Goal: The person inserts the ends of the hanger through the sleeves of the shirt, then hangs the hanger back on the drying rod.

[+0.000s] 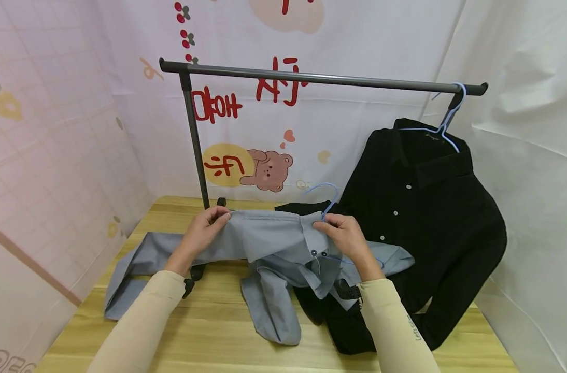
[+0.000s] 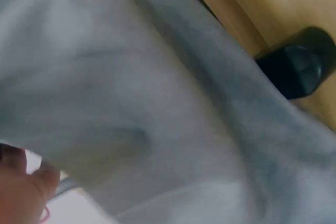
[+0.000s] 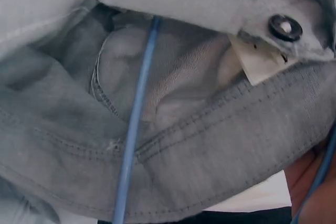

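A grey-blue shirt point(image 1: 274, 235) is held up above the table between both hands, its sleeves hanging onto the wood. My left hand point(image 1: 204, 230) pinches the cloth at the upper left edge; its fingertips show at the corner of the left wrist view beside blurred fabric point(image 2: 157, 103). With thumb and fingers, my right hand point(image 1: 346, 233) grips the collar by the hook of a blue hanger point(image 1: 336, 197). In the right wrist view, blue hanger wire point(image 3: 137, 108) crosses the neck opening, near a dark button point(image 3: 285, 27). Most of the hanger's body is hidden by the shirt.
Behind the hands stands a dark metal rack with a horizontal rail point(image 1: 311, 77). A black shirt point(image 1: 428, 207) hangs on a blue hanger at its right end, with more black cloth point(image 1: 349, 331) lying on the wooden table point(image 1: 209, 336).
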{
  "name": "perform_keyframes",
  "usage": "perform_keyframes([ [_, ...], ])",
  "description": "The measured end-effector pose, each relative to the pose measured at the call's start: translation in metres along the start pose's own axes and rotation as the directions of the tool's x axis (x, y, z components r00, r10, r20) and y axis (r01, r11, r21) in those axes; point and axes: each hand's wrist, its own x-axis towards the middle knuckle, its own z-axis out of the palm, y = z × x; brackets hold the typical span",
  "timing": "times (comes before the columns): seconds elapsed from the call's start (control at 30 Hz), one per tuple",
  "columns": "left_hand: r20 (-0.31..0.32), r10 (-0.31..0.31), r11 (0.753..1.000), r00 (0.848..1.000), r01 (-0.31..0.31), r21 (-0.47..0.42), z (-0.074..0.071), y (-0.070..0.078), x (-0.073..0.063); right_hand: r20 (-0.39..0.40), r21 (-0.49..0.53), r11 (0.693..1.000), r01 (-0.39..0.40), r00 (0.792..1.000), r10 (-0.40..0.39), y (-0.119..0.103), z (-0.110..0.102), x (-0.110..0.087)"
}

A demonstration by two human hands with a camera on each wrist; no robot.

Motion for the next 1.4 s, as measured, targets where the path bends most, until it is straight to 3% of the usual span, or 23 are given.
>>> perform_keyframes([
  [0.13,0.020,-0.054,0.998,0.998,0.055,-0.041,-0.010,-0.006,-0.002,-0.097,-0.008,1.000,-0.024,0.995,0.023,0.004,0.000,0.001],
  [0.27,0.021,-0.046,0.994,0.999,0.043,0.103,-0.014,-0.007,-0.004,-0.141,0.000,1.000,-0.027,0.990,0.027,0.003,0.006,0.002],
  [0.33,0.019,-0.011,0.962,1.000,0.005,0.274,-0.011,-0.007,-0.005,-0.131,0.000,1.000,-0.018,0.991,0.018,0.002,0.012,0.002],
  [0.4,-0.013,0.039,0.908,0.999,-0.030,0.419,-0.004,-0.005,-0.005,-0.107,-0.008,1.000,-0.014,0.994,0.013,-0.001,0.018,0.002],
  [0.5,-0.118,0.153,0.850,0.981,-0.070,0.522,0.014,0.003,-0.004,-0.069,-0.041,0.999,-0.021,0.997,0.018,-0.003,0.024,0.002],
  [0.57,-0.162,0.231,0.861,0.959,-0.124,0.493,0.027,0.014,-0.003,-0.049,-0.072,0.997,-0.018,0.999,0.015,-0.005,0.027,0.003],
  [0.63,-0.158,0.307,0.871,0.938,-0.211,0.444,0.043,0.029,-0.001,-0.030,-0.112,0.994,-0.007,1.000,0.004,-0.006,0.029,0.004],
  [0.77,-0.048,0.414,0.864,0.909,-0.376,0.336,0.076,0.057,0.001,0.021,-0.168,0.985,0.037,0.999,-0.034,-0.010,0.033,0.008],
  [0.87,0.021,0.443,0.857,0.897,-0.430,0.286,0.095,0.069,0.002,0.062,-0.183,0.980,0.079,0.996,-0.068,-0.015,0.038,0.010],
  [0.93,0.046,0.421,0.873,0.906,-0.418,0.252,0.103,0.073,0.003,0.072,-0.187,0.978,0.094,0.994,-0.082,-0.016,0.041,0.010],
  [1.1,0.113,0.292,0.932,0.950,-0.309,0.191,0.105,0.073,0.003,0.070,-0.206,0.974,0.100,0.994,-0.087,-0.010,0.048,0.008],
  [1.27,0.184,0.224,0.948,0.957,-0.258,0.188,0.099,0.064,0.001,0.067,-0.207,0.974,0.093,0.994,-0.081,-0.007,0.054,0.005],
  [1.4,0.143,0.212,0.966,0.967,-0.229,0.120,0.092,0.053,0.001,0.002,-0.257,0.965,0.046,0.999,-0.047,-0.009,0.054,0.002],
])
